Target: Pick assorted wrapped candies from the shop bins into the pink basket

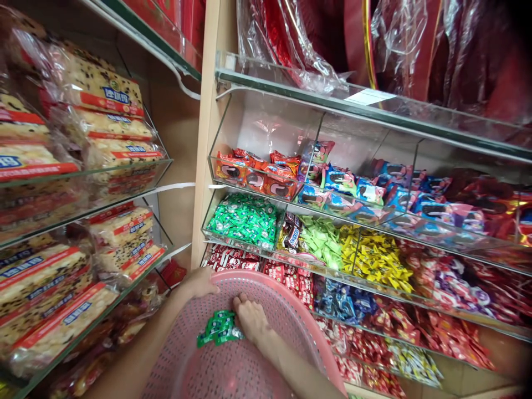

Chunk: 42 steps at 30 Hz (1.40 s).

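Note:
My left hand [198, 284] grips the rim of a pink perforated plastic basket [266, 293], which fills the bottom of the view. My right hand [251, 319] is over the inside of the basket, palm down. A small bunch of green-wrapped candies [218, 328] touches its fingers, above the basket's floor or resting on it; I cannot tell which. Whether those fingers grip the candies is also unclear.
Clear acrylic bins on a wooden shelf unit stand ahead, holding green candies [245, 220], yellow candies [376, 260] and other wrapped sweets. Bagged pastry bars [83, 94] fill glass-fronted shelves on the left. Red goods in plastic film [303, 39] sit above.

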Motion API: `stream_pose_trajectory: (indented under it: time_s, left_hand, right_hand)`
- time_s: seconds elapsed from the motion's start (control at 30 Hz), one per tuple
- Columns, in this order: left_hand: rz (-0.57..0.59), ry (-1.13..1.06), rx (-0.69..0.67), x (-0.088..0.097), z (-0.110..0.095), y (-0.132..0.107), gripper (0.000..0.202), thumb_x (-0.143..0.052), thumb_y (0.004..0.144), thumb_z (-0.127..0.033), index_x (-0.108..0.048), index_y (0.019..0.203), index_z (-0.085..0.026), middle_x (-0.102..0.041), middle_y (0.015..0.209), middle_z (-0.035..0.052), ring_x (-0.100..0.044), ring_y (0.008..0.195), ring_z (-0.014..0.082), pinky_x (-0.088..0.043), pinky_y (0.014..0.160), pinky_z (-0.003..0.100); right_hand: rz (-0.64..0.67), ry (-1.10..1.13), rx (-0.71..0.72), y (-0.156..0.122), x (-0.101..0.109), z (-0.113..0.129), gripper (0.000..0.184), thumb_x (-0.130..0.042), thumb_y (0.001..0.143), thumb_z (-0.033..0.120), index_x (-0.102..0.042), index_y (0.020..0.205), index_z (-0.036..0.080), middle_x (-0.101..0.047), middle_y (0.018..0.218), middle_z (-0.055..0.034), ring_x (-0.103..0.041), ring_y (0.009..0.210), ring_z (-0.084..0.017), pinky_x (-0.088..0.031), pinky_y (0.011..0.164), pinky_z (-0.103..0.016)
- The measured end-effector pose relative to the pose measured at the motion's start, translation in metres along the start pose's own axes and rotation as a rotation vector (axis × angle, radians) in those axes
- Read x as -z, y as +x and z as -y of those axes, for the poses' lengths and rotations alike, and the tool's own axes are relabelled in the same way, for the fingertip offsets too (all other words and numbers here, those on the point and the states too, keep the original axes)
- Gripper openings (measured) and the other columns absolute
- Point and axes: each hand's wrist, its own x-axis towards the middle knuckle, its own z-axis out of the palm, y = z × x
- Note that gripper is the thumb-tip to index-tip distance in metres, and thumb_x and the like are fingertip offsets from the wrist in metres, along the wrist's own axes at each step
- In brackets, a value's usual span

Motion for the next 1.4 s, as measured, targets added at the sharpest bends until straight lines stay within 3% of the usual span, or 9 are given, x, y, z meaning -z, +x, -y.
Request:
stream_pose_trajectory:
  time_s: [0.13,0.23,0.37,0.47,0.6,0.77,1.13,1.4]
  left_hand:
    - [-0.001,-0.001,0.006,0.001,0.0,0.001,0.031,-0.059,0.056,-0.044,-0.067,0.076,-0.021,-0.068,0.07,0.0015,-0.06,0.067,0.0168,-0.033,0.052,0.022]
    - [0.011,-0.004,0.007,0.001,0.0,0.002,0.032,-0.059,0.056,-0.044,-0.067,0.077,-0.021,-0.067,0.07,0.0009,-0.06,0.067,0.0173,-0.032,0.05,0.022]
    - [0.024,-0.031,0.006,0.001,0.001,0.001,0.032,-0.059,0.056,-0.043,-0.067,0.079,-0.022,-0.067,0.068,-0.0001,-0.06,0.068,0.0188,-0.032,0.049,0.022]
    - [0.027,-0.064,0.004,0.003,0.001,0.0,0.034,-0.061,0.054,-0.043,-0.067,0.08,-0.022,-0.067,0.071,0.0004,-0.061,0.071,0.0186,-0.033,0.05,0.021]
    - [0.036,-0.07,0.007,0.005,0.004,-0.003,0.033,-0.061,0.055,-0.043,-0.067,0.079,-0.022,-0.068,0.071,0.0012,-0.061,0.07,0.0181,-0.034,0.05,0.021]
    - [0.025,-0.043,0.029,0.006,0.009,-0.003,0.032,-0.059,0.056,-0.045,-0.066,0.074,-0.02,-0.067,0.068,0.0017,-0.061,0.067,0.0177,-0.032,0.048,0.022]
    - [0.011,-0.005,0.012,0.013,-0.003,-0.004,0.031,-0.06,0.057,-0.045,-0.064,0.074,-0.02,-0.065,0.068,0.0009,-0.059,0.066,0.016,-0.031,0.049,0.021]
    - [0.042,-0.011,-0.027,0.009,0.001,0.004,0.035,-0.059,0.057,-0.045,-0.066,0.08,-0.02,-0.067,0.072,0.0013,-0.059,0.066,0.0159,-0.032,0.05,0.021]
  right_hand:
    - [0.016,0.002,-0.002,-0.005,0.002,0.002,0.03,-0.05,0.077,0.022,-0.052,0.106,0.013,-0.056,0.108,-0.0136,-0.057,0.094,-0.024,-0.046,0.077,-0.034]
    - [-0.051,0.017,0.027,-0.004,0.022,0.007,0.031,-0.053,0.077,0.028,-0.052,0.105,0.016,-0.057,0.106,-0.0117,-0.058,0.091,-0.023,-0.045,0.073,-0.032]
    - [-0.263,0.04,0.07,0.006,0.085,0.008,0.015,-0.042,0.084,0.026,-0.052,0.093,0.02,-0.058,0.093,-0.0059,-0.057,0.079,-0.017,-0.041,0.064,-0.027]
    - [-0.453,0.024,0.028,0.023,0.136,-0.001,0.014,-0.039,0.087,0.024,-0.052,0.09,0.02,-0.056,0.089,-0.0044,-0.054,0.082,-0.016,-0.039,0.065,-0.025]
    - [-0.517,-0.067,-0.105,0.049,0.171,-0.017,0.017,-0.047,0.084,0.029,-0.052,0.096,0.019,-0.053,0.097,-0.0077,-0.05,0.092,-0.019,-0.04,0.07,-0.027]
    - [-0.409,-0.1,-0.154,0.069,0.173,-0.024,0.026,-0.053,0.08,0.039,-0.057,0.094,0.018,-0.054,0.1,-0.0096,-0.051,0.095,-0.021,-0.042,0.072,-0.029]
    - [-0.335,-0.151,-0.168,0.071,0.179,-0.016,0.022,-0.058,0.073,0.028,-0.062,0.091,0.015,-0.058,0.102,-0.0108,-0.053,0.098,-0.022,-0.044,0.074,-0.028]
    - [-0.418,-0.02,-0.114,0.059,0.193,-0.028,0.022,-0.054,0.077,0.036,-0.062,0.087,0.018,-0.06,0.097,-0.0077,-0.055,0.091,-0.019,-0.04,0.072,-0.028]
